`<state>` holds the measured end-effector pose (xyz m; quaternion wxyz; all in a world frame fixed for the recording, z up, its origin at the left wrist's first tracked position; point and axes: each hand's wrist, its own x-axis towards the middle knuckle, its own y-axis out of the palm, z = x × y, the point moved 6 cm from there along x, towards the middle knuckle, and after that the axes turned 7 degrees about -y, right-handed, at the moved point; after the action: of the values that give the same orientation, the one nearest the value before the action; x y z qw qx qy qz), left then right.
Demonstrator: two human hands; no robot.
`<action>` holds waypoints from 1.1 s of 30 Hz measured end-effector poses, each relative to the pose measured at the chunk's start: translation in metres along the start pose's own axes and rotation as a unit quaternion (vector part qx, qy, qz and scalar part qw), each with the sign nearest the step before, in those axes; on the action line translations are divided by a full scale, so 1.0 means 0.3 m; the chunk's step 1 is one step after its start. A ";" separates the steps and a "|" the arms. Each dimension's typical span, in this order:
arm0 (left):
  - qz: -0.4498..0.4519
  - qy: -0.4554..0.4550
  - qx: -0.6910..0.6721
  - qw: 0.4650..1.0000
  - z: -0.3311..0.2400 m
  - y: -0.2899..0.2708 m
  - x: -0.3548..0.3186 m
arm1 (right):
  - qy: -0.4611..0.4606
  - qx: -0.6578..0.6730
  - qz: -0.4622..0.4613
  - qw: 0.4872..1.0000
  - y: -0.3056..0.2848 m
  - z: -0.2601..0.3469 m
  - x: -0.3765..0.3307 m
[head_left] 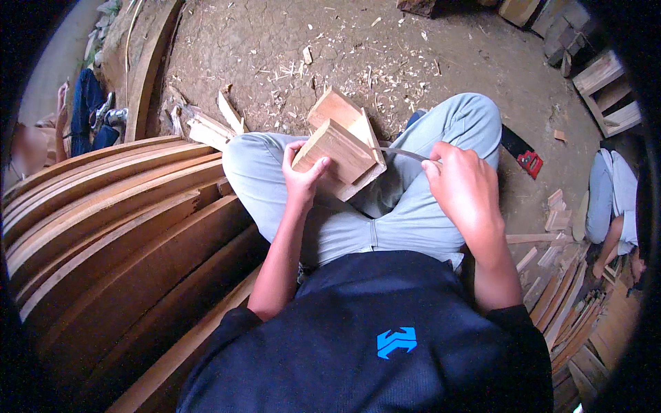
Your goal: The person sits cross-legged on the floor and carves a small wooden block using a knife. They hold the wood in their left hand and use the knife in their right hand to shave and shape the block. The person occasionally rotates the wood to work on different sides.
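Observation:
Above my lap, my left hand is closed on the left side of a small wooden box made of pale boards, its thumb lying over the near board. The box is tilted, and part of its inside shows on the far side. From the right, my right hand is closed round a tool with a long, thin, slightly curved metal blade. Its tip meets the right edge of the box. The handle is hidden in my fist, so whether it is a file or a knife does not show.
Long stacked planks lie close on my left. A saw with a red handle rests on the dirt floor beyond my right knee. Wood chips are scattered ahead, and a pile of wood strips lies right. Other people sit at both edges.

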<state>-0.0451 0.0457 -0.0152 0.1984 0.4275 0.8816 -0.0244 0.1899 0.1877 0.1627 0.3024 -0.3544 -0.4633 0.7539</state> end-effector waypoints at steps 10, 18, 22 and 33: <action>-0.012 -0.006 -0.016 1.000 0.012 -0.007 0.001 | -0.023 -0.038 -0.001 0.999 0.022 0.051 -0.023; -0.016 0.020 0.008 1.000 0.019 -0.013 0.006 | -0.048 -0.094 -0.013 0.994 0.100 0.105 -0.060; -0.011 0.023 0.016 1.000 0.014 -0.004 0.005 | -0.072 -0.123 -0.038 0.989 0.190 0.105 -0.001; -0.014 0.040 0.041 0.998 0.007 -0.001 0.007 | -0.078 -0.105 -0.032 0.991 0.211 0.076 0.069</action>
<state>-0.0458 0.0466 -0.0181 0.1449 0.4240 0.8928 -0.0462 0.1516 0.1684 0.1070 0.2504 -0.3094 -0.5732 0.7163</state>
